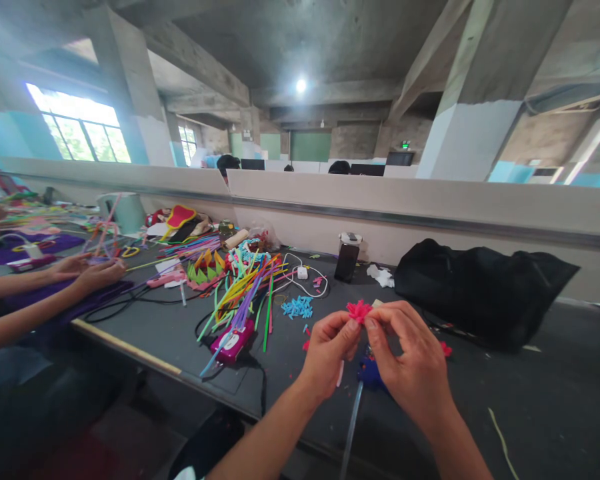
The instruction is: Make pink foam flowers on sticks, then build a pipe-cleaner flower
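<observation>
Above the dark table, a small pink-red flower (359, 311) with fuzzy petals is pinched between both hands. My left hand (330, 347) grips its left side between thumb and fingertips. From the right, my right hand (410, 347) closes thumb and index finger on the flower's edge. A dark blue object (371, 373) lies below my right hand and is partly covered by it. Another pinkish-red piece (446, 349) shows just beyond my right hand. Short light-blue pieces (297, 307) sit in a pile beyond my left hand.
Colourful pipe cleaners (250, 300) spread left of my hands, over a magenta box (233, 341). A phone (347, 263) leans upright near the partition (380, 200). A black bag (480, 290) stands at right. Another person's hands (93, 270) work at the left.
</observation>
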Motion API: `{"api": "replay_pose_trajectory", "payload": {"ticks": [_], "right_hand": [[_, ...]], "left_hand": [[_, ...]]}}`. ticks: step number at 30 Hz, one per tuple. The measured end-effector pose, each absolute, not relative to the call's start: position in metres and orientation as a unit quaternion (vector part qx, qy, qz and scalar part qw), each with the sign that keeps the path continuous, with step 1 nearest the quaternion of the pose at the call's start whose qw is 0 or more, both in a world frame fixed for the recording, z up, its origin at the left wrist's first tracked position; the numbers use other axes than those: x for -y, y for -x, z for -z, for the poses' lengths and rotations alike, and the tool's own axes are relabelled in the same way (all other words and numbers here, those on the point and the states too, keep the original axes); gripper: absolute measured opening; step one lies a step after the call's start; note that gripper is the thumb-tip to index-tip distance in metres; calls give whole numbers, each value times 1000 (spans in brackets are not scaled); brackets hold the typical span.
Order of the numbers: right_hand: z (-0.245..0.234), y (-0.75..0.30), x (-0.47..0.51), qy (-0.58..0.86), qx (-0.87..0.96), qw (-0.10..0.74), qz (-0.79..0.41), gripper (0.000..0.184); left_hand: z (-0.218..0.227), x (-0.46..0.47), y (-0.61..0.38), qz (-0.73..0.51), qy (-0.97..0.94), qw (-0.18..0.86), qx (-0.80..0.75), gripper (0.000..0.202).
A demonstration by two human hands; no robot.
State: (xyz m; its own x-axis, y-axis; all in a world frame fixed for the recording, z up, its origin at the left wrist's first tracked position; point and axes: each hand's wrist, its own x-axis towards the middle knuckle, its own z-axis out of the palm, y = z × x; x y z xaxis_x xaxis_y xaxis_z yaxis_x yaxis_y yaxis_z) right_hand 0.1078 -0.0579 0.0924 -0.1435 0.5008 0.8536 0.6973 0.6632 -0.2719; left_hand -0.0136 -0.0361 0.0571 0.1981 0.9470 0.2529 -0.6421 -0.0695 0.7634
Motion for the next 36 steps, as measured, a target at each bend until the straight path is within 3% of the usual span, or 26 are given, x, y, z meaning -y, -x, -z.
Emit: {"api": "replay_pose_trajectory", "payload": {"ticks": [10,19,36], "right_hand": [[-96,-112,59,415,759,499,61,12],[-100,-115,62,409,718,560,57,11],[-99,-112,58,410,735,538,54,6]], "left_hand": [[-53,34,11,-595,-421,659,-184,36],[-54,30,18,-563,-399,712,-130,33],[-53,29,18,-558,-396,717,-133,34]]}}
